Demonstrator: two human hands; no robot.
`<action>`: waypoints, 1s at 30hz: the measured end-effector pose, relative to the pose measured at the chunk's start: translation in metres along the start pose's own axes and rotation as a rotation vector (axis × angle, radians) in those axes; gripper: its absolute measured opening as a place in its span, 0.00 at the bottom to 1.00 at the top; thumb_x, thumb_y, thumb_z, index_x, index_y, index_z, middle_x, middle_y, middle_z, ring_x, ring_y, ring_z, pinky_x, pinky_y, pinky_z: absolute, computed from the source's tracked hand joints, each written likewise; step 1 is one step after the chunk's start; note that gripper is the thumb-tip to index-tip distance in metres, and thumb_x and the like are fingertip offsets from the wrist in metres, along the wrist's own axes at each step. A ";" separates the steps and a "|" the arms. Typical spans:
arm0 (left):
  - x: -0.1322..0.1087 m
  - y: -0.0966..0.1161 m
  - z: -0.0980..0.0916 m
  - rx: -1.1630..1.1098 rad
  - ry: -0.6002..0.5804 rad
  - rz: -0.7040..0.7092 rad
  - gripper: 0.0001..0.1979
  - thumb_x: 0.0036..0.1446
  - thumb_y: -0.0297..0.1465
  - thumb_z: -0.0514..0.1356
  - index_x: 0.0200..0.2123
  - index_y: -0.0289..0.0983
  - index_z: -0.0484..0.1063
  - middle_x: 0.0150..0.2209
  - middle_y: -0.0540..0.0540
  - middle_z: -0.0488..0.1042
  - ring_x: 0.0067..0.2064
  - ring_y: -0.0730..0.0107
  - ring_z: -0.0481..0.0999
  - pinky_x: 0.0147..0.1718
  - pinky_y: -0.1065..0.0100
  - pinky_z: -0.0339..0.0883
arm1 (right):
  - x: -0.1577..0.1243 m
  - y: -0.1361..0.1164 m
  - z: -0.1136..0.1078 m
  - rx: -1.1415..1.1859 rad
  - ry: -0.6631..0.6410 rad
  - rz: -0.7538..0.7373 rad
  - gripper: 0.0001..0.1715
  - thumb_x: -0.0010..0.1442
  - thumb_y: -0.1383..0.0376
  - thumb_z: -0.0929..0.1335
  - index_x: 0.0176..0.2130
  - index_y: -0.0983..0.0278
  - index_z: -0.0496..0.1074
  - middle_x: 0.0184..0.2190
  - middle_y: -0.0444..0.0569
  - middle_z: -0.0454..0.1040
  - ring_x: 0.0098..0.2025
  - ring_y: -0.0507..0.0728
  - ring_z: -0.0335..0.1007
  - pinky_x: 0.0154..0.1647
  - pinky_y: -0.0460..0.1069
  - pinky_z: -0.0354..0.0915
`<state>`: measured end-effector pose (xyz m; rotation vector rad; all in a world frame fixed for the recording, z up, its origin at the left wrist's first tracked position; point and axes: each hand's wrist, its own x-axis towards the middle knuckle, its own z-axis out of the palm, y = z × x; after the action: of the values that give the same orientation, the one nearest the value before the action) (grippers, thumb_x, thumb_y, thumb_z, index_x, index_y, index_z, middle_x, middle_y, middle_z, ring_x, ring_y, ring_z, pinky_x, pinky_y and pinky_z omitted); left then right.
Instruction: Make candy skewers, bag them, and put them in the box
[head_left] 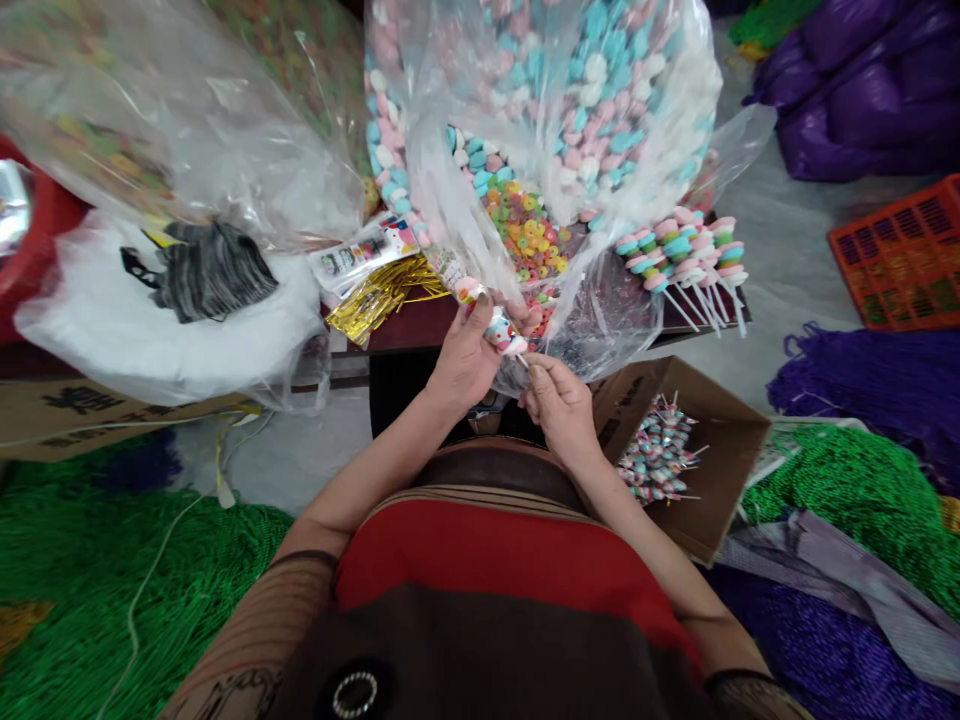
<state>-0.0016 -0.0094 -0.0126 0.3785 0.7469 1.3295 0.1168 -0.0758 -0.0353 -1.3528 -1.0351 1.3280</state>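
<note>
In front of my body, my left hand (466,352) is closed around a marshmallow lollipop (504,333) in a printed clear wrapper. The thumb and fingers of my right hand (559,402) pinch the lower end, where the white stick comes out. Gold twist ties (386,300) lie left of my left hand, beside a stack of printed wrappers (367,255). Behind the hands, an open clear bag holds ring gummies (529,235). To the right, several unwrapped marshmallow lollipops (679,250) rest at the table edge with their sticks pointing toward me.
A big bag of pastel marshmallows (615,90) stands at the back. A grey striped cloth item (214,272) lies on white plastic bags to the left. Below right, a cardboard box (724,480) holds wrapped lollipops (660,450). An orange crate (904,255) stands farther right.
</note>
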 end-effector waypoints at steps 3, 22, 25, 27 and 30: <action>-0.004 -0.003 -0.001 0.024 0.014 -0.043 0.13 0.61 0.43 0.65 0.33 0.42 0.71 0.30 0.50 0.78 0.46 0.63 0.82 0.43 0.63 0.76 | 0.002 0.001 0.003 -0.002 -0.025 -0.005 0.23 0.64 0.44 0.68 0.45 0.58 0.74 0.14 0.33 0.57 0.17 0.49 0.55 0.20 0.46 0.55; -0.010 -0.009 -0.007 0.128 -0.160 -0.115 0.20 0.48 0.33 0.74 0.45 0.40 0.78 0.42 0.48 0.82 0.54 0.63 0.80 0.56 0.63 0.70 | 0.014 -0.002 -0.008 -0.430 0.198 -0.401 0.20 0.67 0.56 0.66 0.53 0.58 0.80 0.30 0.47 0.82 0.32 0.57 0.78 0.33 0.51 0.73; -0.008 -0.012 -0.006 0.169 -0.167 -0.054 0.18 0.49 0.36 0.74 0.43 0.39 0.78 0.43 0.47 0.83 0.58 0.61 0.77 0.62 0.60 0.65 | 0.017 0.005 -0.004 -0.707 0.235 -0.570 0.22 0.69 0.58 0.64 0.54 0.61 0.79 0.36 0.52 0.85 0.36 0.59 0.81 0.38 0.50 0.74; -0.006 -0.015 -0.006 0.206 -0.180 -0.017 0.18 0.50 0.40 0.73 0.42 0.38 0.78 0.43 0.46 0.83 0.59 0.59 0.76 0.63 0.58 0.64 | 0.017 0.009 -0.001 -0.849 0.242 -0.653 0.23 0.70 0.60 0.62 0.56 0.64 0.78 0.34 0.53 0.85 0.32 0.58 0.81 0.37 0.50 0.74; -0.003 -0.018 -0.011 0.262 -0.182 0.025 0.17 0.53 0.43 0.71 0.39 0.38 0.78 0.39 0.47 0.82 0.55 0.61 0.79 0.60 0.59 0.68 | 0.015 0.009 -0.002 -0.956 0.197 -0.718 0.24 0.72 0.59 0.60 0.57 0.66 0.76 0.30 0.53 0.84 0.28 0.57 0.78 0.33 0.49 0.73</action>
<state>0.0040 -0.0186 -0.0313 0.7101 0.7664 1.2044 0.1190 -0.0634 -0.0467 -1.4771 -1.8900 0.1173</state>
